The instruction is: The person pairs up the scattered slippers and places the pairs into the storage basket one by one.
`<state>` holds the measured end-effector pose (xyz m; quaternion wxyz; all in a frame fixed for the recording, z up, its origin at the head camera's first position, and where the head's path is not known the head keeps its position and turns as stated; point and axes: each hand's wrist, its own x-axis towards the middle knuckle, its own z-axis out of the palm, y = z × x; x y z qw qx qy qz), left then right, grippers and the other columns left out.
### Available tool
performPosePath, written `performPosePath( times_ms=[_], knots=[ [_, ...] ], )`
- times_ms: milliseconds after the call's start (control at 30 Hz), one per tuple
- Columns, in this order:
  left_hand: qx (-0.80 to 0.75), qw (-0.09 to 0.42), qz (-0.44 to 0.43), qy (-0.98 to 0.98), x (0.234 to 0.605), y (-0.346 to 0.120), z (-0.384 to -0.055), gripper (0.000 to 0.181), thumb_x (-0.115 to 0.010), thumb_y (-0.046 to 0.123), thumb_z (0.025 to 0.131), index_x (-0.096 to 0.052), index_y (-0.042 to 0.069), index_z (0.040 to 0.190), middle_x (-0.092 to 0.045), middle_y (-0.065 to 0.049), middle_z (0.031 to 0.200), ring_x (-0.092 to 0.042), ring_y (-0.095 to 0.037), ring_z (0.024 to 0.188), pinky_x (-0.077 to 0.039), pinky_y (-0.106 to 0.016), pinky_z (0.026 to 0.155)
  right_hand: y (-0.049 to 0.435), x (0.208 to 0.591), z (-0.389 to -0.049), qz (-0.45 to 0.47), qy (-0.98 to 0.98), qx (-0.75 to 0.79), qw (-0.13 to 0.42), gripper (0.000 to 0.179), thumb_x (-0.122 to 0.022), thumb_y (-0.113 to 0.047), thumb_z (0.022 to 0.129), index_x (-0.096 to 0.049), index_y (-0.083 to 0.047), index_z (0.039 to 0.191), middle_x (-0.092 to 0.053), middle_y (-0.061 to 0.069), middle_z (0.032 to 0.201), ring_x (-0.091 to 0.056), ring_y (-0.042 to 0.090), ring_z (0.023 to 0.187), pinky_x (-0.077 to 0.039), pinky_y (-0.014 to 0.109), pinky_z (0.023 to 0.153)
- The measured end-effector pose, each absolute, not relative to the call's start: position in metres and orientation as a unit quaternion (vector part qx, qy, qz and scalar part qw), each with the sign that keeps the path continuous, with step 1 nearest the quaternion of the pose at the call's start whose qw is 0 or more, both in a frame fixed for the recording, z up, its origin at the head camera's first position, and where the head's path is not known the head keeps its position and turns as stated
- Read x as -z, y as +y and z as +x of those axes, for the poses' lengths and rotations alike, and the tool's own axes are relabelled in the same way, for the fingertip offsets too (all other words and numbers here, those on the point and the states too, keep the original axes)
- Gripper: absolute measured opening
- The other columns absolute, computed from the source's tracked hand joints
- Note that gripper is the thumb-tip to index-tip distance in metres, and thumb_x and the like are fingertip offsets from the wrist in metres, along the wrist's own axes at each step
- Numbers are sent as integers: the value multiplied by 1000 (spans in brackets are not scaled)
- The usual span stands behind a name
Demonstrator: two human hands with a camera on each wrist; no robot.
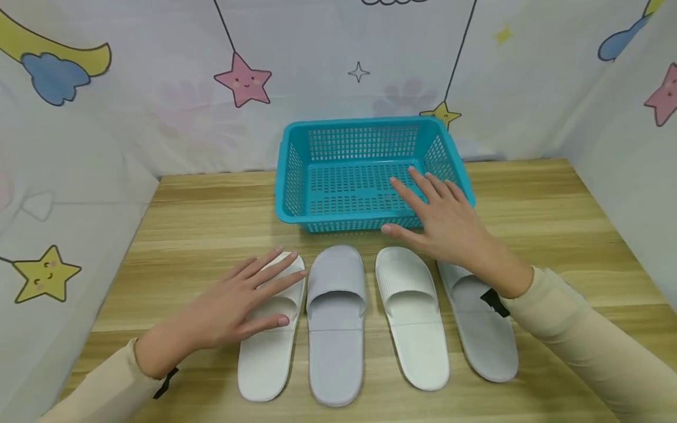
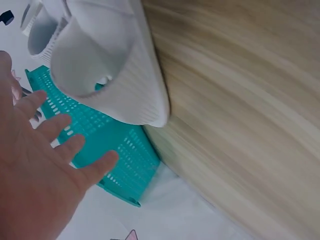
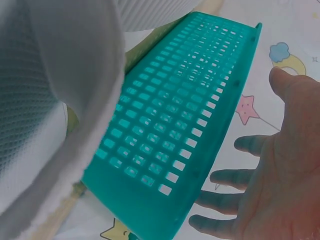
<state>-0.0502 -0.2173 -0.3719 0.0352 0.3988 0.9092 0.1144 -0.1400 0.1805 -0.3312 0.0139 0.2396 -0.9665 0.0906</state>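
Observation:
My left hand (image 1: 233, 305) hovers over the leftmost white slipper (image 1: 264, 370), fingers spread, covering part of its strap in the head view. In the left wrist view that slipper's ribbed strap (image 2: 132, 92) lies beyond the fingers, and the palm holds nothing. My right hand (image 1: 449, 226) hangs, fingers apart, over the front right corner of the turquoise basket (image 1: 317, 220), with its wrist above a grey slipper (image 1: 486, 346). Between the hands lie a lavender-grey slipper (image 1: 335, 364) and another white slipper (image 1: 420, 352), toes toward the basket.
The perforated basket stands at the back of the wooden table (image 1: 201, 229), with nothing inside it. Behind and at both sides hangs a white cloth (image 1: 317, 35) printed with stars, moons and clouds.

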Motion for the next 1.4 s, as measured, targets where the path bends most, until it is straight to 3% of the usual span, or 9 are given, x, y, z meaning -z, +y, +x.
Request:
performPosePath(
  times_ms=[367,600,800,1100,1400],
  knots=[
    [-83,9,455,886,382,-230,-58,73,-59,61,103,-40,29,166,-35,-5,172,-30,-33,159,-31,-57,122,181,337,-135,234,-969,-82,2,90,-58,-67,100,-21,-26,172,-15,14,178,-20,44,161,-17,68,125],
    [-91,7,465,880,390,-231,-62,67,-59,60,104,-45,32,163,-38,-6,171,-37,-40,155,-40,-62,116,181,341,-133,233,-969,-88,12,90,-60,-65,100,-22,-25,171,-18,15,177,-22,45,160,-18,68,125],
    [-120,19,457,881,394,-232,-61,60,-60,53,106,-49,31,161,-41,-9,169,-49,-47,145,-51,-68,102,182,344,-133,235,-967,-96,19,90,-61,-64,100,-22,-24,171,-20,17,176,-25,46,158,-19,69,125],
    [-107,21,393,913,391,-239,-57,63,-65,51,103,-48,33,161,-42,-7,169,-54,-40,141,-53,-67,98,184,340,-129,238,-966,-98,32,89,-62,-60,101,-23,-23,171,-18,16,177,-20,45,160,-16,68,126],
    [-87,27,356,930,391,-244,-50,77,-66,64,98,-39,38,164,-36,-5,171,-51,-38,143,-52,-68,99,187,328,-114,284,-952,-93,73,82,-64,-53,103,-29,-21,170,-20,14,176,-20,40,162,-7,61,130]
  ],
)
